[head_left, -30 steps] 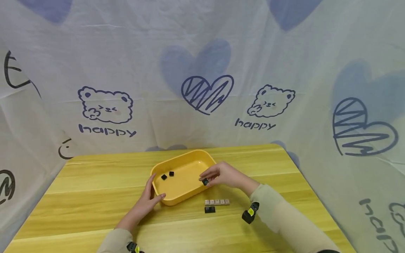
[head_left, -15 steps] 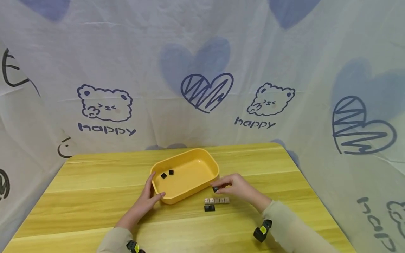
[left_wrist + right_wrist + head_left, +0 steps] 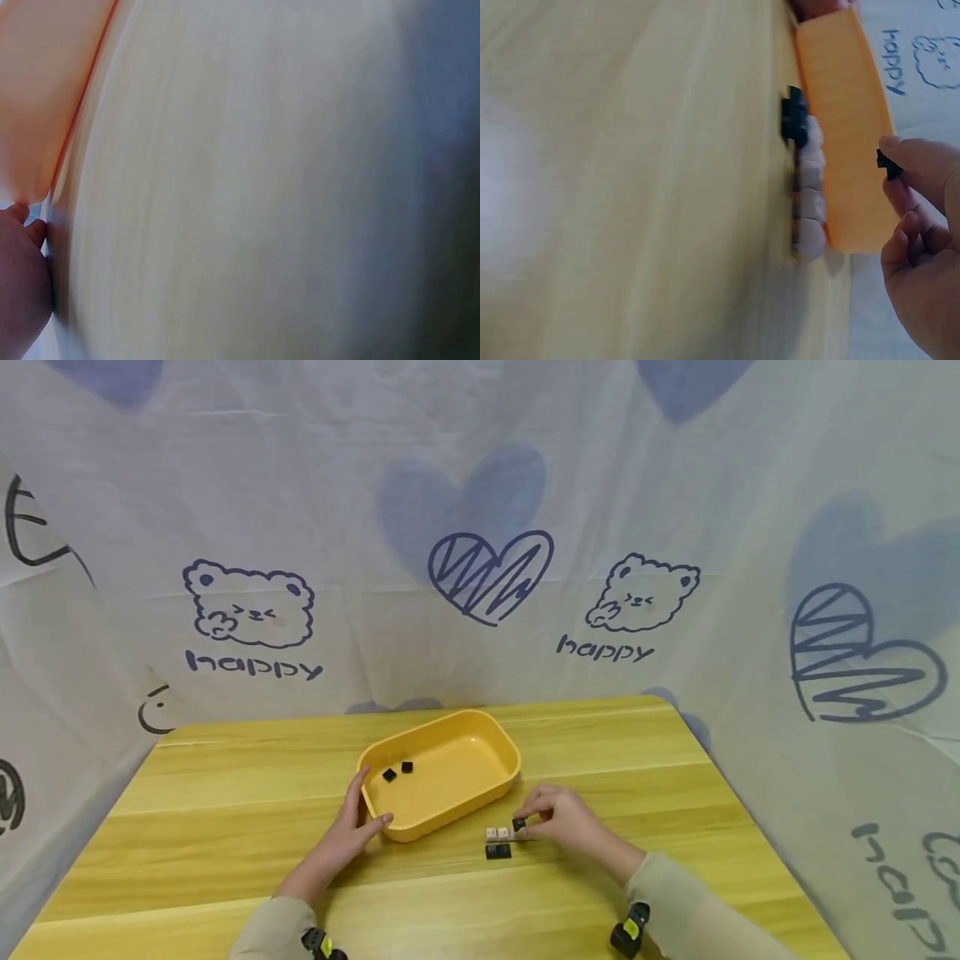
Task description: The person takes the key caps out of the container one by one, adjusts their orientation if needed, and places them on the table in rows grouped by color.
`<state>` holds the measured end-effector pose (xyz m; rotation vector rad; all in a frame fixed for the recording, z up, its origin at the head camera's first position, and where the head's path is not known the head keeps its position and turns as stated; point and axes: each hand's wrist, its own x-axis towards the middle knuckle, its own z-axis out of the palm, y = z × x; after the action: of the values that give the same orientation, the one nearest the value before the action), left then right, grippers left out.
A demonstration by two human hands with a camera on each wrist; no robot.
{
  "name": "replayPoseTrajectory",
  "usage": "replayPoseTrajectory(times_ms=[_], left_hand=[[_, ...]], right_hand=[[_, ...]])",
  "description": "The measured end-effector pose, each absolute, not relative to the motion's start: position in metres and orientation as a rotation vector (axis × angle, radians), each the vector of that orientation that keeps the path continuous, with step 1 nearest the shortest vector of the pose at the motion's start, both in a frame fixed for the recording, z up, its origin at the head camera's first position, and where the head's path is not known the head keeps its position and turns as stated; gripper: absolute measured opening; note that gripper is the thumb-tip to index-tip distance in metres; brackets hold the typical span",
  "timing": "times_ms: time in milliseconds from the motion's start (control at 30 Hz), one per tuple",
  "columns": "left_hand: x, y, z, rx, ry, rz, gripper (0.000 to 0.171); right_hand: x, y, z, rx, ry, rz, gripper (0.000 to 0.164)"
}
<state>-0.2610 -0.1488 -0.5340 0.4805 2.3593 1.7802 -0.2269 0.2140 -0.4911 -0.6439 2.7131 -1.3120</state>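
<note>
"Stage shown?"
"Placement, apparently: right hand pinches a black cube near the white row; left hand grips the yellow tray."
"Next?"
"Probably careful lowering beside the black pair."

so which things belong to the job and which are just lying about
Likely in the job:
black cube pinched by right hand
yellow tray held by left hand
black cubes inside
white cube row
black pair beside

Just around:
printed cloth
wrist cameras

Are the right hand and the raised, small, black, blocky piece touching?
Touching: the right wrist view shows the right hand pinching the black piece between thumb and finger.
</note>
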Motion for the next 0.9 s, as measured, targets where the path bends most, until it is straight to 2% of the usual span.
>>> replayPoseTrajectory(times_ms=[500, 900], left_hand=[[-0.262, -0.149, -0.529, 0.433, 2.357, 1.753, 0.091], [-0.262, -0.148, -0.532, 0.440, 2.355, 1.767, 0.091]], right_hand=[[-0.214, 0.201, -0.499, -0.735, 2.921, -0.859, 0.015], [-0.217, 0.199, -0.508, -0.789, 2.957, -0.767, 0.017]])
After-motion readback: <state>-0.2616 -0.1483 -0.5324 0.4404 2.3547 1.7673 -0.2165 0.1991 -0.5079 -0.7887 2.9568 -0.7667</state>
